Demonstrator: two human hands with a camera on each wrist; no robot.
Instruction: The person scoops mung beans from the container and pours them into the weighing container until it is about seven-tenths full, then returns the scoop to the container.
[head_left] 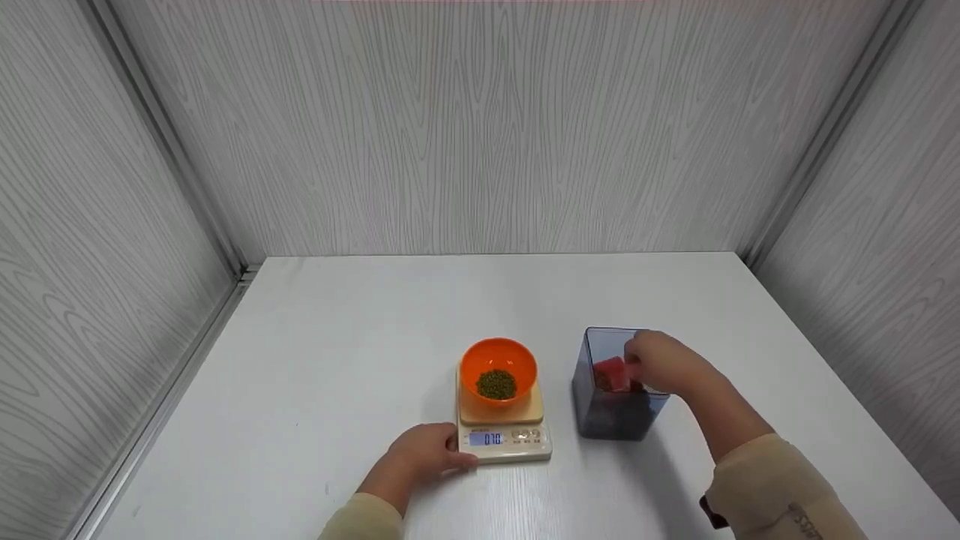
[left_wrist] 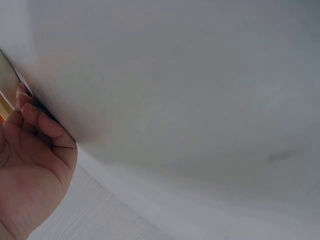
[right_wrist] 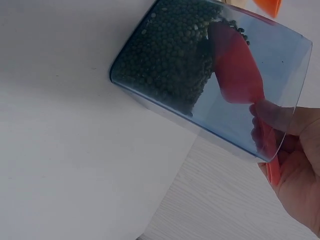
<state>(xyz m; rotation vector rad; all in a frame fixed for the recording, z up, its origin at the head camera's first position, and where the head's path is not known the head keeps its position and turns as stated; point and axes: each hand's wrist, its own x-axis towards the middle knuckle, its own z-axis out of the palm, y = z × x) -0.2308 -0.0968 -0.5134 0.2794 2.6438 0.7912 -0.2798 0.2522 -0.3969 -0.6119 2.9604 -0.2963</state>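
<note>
My right hand [head_left: 667, 364] reaches over the rim of a clear bluish box [head_left: 600, 416]. Its thumb and fingers hold the handle of a red scoop [right_wrist: 239, 75], whose tip is at the small green beans [right_wrist: 170, 55], seen through the box wall. On the left, my left hand [head_left: 427, 454] grips the front left corner of a cream kitchen scale [head_left: 529, 451], thumb along the front edge and fingers at the side. The scale's lit display [head_left: 486, 439] seems to read 070. An orange bowl [head_left: 499, 349] with a small heap of green beans [head_left: 496, 385] stands on the scale.
Both stand on a white table [head_left: 337, 337], the box to the right of the scale. Pale wood-grain panels [head_left: 480, 135] rise behind the table and at both sides.
</note>
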